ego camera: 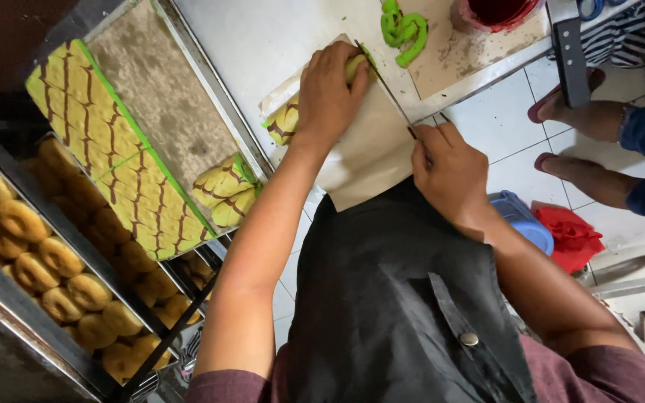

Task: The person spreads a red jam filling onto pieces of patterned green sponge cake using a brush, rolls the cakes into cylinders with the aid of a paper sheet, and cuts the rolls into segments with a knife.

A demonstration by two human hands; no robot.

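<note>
**Slicing a striped cake roll at a bakery table**

Seen from above, over a black apron (404,298). Left hand (330,93) laid palm-down on a yellow and green cake roll with brown stripes (287,119), fingers curled over its far end, pressing it onto a white cutting board (371,153). Right hand (449,172) closed around the handle of a long thin knife (384,82), blade angled across the roll just beside the left fingertips. Board resting at the near edge of a white table (263,37). Green trimmings (403,28) lying farther back on a sheet of brown paper (464,52). To the left, a metal tray (181,112) holding a long slab of the same striped cake (113,149) and two cut pieces (225,190). Lower left, racks of golden round buns (39,254). At right, another person's sandalled feet (584,142) on a tiled floor (502,142), near a blue lid (524,220) and red cloth (572,235).
</note>
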